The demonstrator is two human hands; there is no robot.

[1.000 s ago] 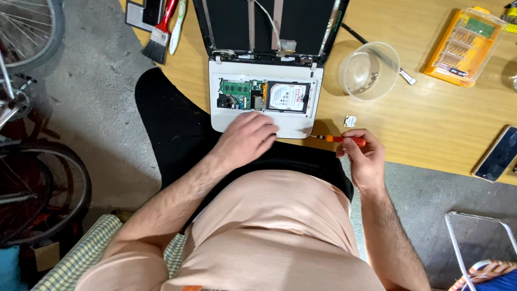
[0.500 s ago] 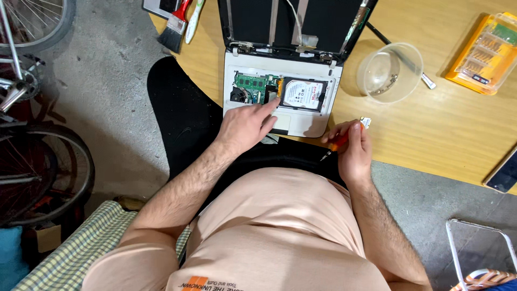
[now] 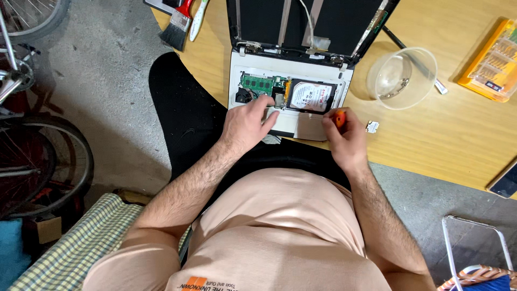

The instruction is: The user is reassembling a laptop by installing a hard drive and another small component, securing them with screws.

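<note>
An opened white laptop base (image 3: 239,81) lies on the wooden table (image 3: 441,145), showing a green circuit board (image 3: 257,84) and a silver hard drive (image 3: 309,97). Its black lid (image 3: 309,19) stands open behind it. My left hand (image 3: 246,124) rests flat on the base's front left part, fingers spread toward the drive. My right hand (image 3: 344,137) is closed around an orange-handled screwdriver (image 3: 339,117), held at the base's front right edge just below the drive.
A clear plastic bowl (image 3: 401,78) stands right of the laptop, a small white part (image 3: 371,126) beside my right hand, and an orange bit case (image 3: 493,62) at far right. A paintbrush (image 3: 177,24) lies at the table's left end. Bicycle wheels (image 3: 32,161) stand left.
My right hand has carried the screwdriver left and up from the bare table to the laptop's front edge. My left hand has slid up onto the base. The view has shifted.
</note>
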